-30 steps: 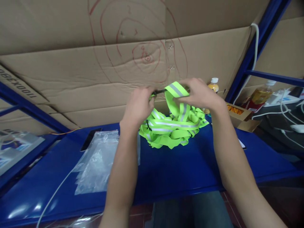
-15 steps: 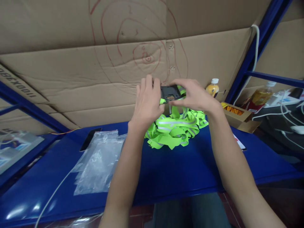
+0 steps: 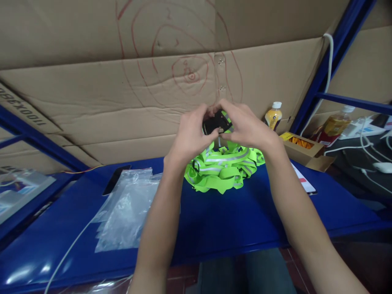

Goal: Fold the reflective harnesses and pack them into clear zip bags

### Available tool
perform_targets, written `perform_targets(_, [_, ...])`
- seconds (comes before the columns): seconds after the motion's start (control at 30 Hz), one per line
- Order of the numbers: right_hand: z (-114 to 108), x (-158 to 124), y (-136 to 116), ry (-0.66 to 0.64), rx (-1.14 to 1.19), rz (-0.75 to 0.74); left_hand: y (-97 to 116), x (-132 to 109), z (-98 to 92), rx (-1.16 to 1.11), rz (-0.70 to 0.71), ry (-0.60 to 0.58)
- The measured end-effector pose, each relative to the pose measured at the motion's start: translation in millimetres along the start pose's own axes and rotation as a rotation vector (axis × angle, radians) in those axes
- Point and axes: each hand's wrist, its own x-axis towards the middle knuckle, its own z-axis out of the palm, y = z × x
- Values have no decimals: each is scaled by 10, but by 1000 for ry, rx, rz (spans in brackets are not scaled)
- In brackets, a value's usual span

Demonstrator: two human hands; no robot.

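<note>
My left hand [image 3: 192,132] and my right hand [image 3: 246,124] are raised above a heap of fluorescent green reflective straps [image 3: 226,167]. Between them they hold a flat black piece [image 3: 217,122] that looks like a plastic buckle, with a green and silver strap beside it at my right fingers. Both thumbs press at its lower edge, and the fingers curl behind its top, partly hidden. Silver stripes run along the heaped straps, and a small black buckle [image 3: 195,165] shows at the heap's left side.
Clear plastic bags [image 3: 128,212] lie on the blue table [image 3: 226,224] at left, beside a dark phone [image 3: 116,179]. To the right are a juice bottle [image 3: 273,116], an open cardboard box [image 3: 309,153] and a white-screened phone [image 3: 303,179]. Cardboard [image 3: 92,98] walls the back.
My hands have drawn closer together around the black piece, which has turned and is now more covered. My left hand has tilted, bringing its thumb to the piece's lower edge.
</note>
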Motion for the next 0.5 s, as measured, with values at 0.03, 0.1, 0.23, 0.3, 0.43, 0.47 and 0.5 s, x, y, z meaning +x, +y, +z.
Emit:
perform_targets(0.03, [13,5,-16,-10,-6,-4,-6,0,-14,-4,-14,-4])
perform_targets(0.1, [42,19,-43,-18,-19,-15,-18,-3,-56,-1,-39,-5])
perform_targets(0.23, [135,55,-92,-16,-30,-50,-37,-15,-151,18,-50,-17])
perform_targets(0.3, [200,75,-125,-14,-48,-50,-56,-20,-169,47,-42,-31])
perform_targets(0.43, [309,106,-211,-7,-169,63,-149,-18,-123,88,-39,-28])
perform_targets(0.47, [327,111,-226,-9,-193,91,-182,-15,-99,89,-35,-30])
perform_targets(0.5, [343,115,-235,-13,-208,110,-218,-11,-71,88,-26,-34])
